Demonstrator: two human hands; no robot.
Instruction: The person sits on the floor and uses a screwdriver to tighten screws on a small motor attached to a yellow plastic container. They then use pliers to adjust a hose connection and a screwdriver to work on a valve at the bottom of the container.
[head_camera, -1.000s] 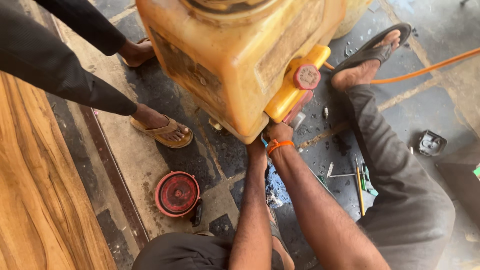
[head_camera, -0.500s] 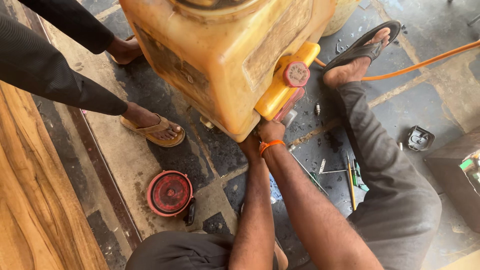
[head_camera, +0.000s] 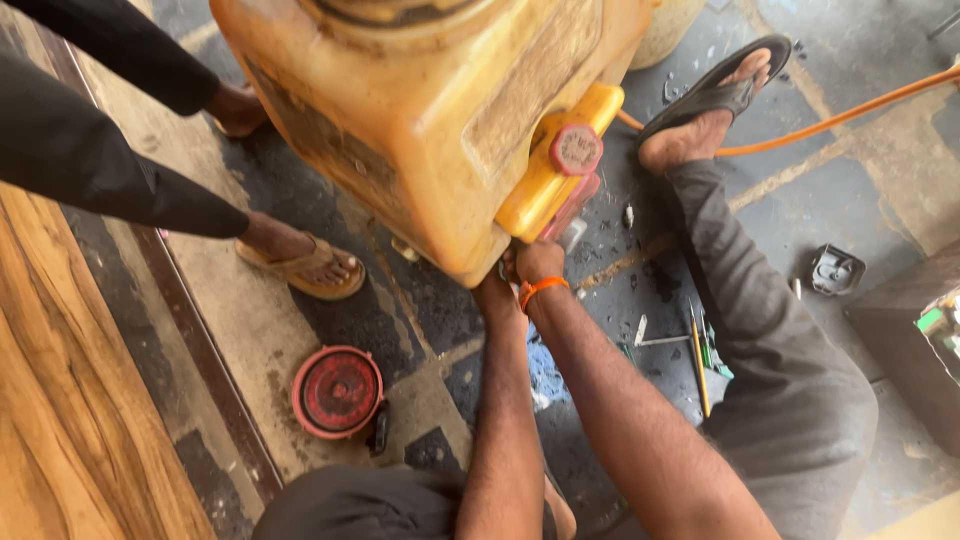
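Tank (head_camera: 420, 130) yellow-orange, grimy; cap (head_camera: 576, 149) dull red; lid (head_camera: 337, 391) red; wristband (head_camera: 541, 288) orange; hose (head_camera: 850, 112) orange.

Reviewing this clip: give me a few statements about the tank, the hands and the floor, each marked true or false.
1. Both hands reach under the yellow tank. True: the right hand and left hand are at its lower edge.
2. The right wrist wears a blue band. False: the band is orange.
3. A red lid lies on the floor. True.
4. The tank's small red cap lies on the floor. False: it sits on the tank's yellow fitting.
5. An orange hose runs across the floor. True.
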